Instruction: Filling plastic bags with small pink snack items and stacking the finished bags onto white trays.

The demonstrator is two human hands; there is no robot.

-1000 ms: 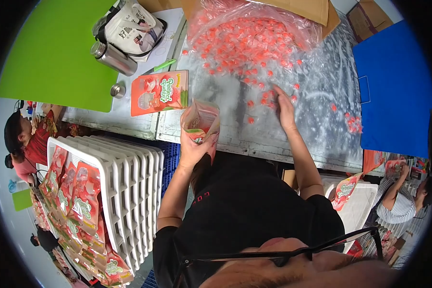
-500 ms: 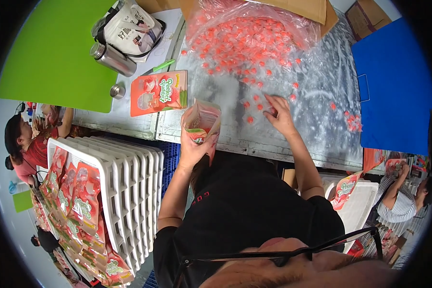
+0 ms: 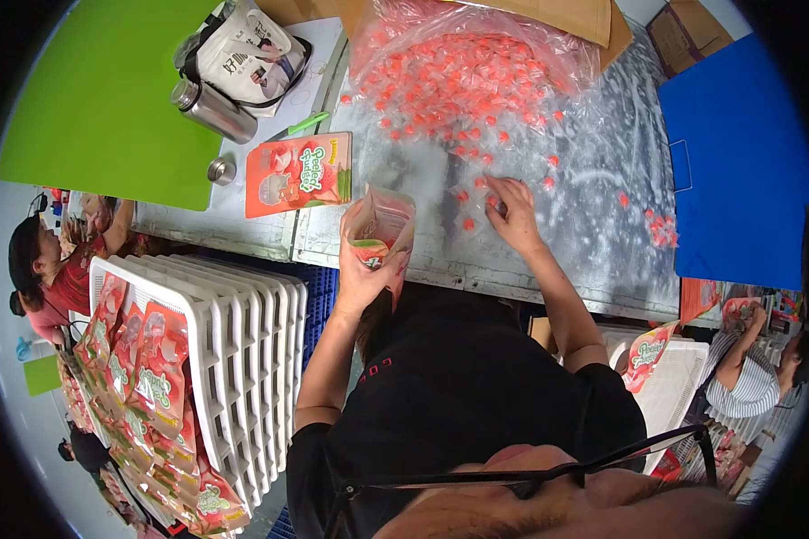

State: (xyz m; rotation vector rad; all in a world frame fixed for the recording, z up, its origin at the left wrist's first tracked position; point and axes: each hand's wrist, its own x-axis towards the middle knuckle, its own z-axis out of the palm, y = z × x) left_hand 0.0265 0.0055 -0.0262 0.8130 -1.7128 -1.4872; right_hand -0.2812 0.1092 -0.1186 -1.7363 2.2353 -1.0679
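My left hand is wrapped round a printed red and green pouch, which stands upright with its mouth spread at the table's front edge. What lies deep inside the pouch is mostly hidden. To the right, my right hand is low over the tabletop, fingers bent and thumb apart from them. A few red candies in clear wrappers, one of them a wrapped candy, lie by its fingertips. Beyond the hand spreads a large heap of the same wrapped candies, spilling from a clear plastic bag in a cardboard box.
Left of the pouch lie a flat printed pouch, a green-handled tool, a steel flask and its cup lid. Stacked white trays with filled pouches stand at my left. A blue board bounds the right side. Co-workers sit on both sides.
My right hand has shifted slightly left, and its fingers now reach over the nearest loose candies. The left hand and its pouch have hardly moved.
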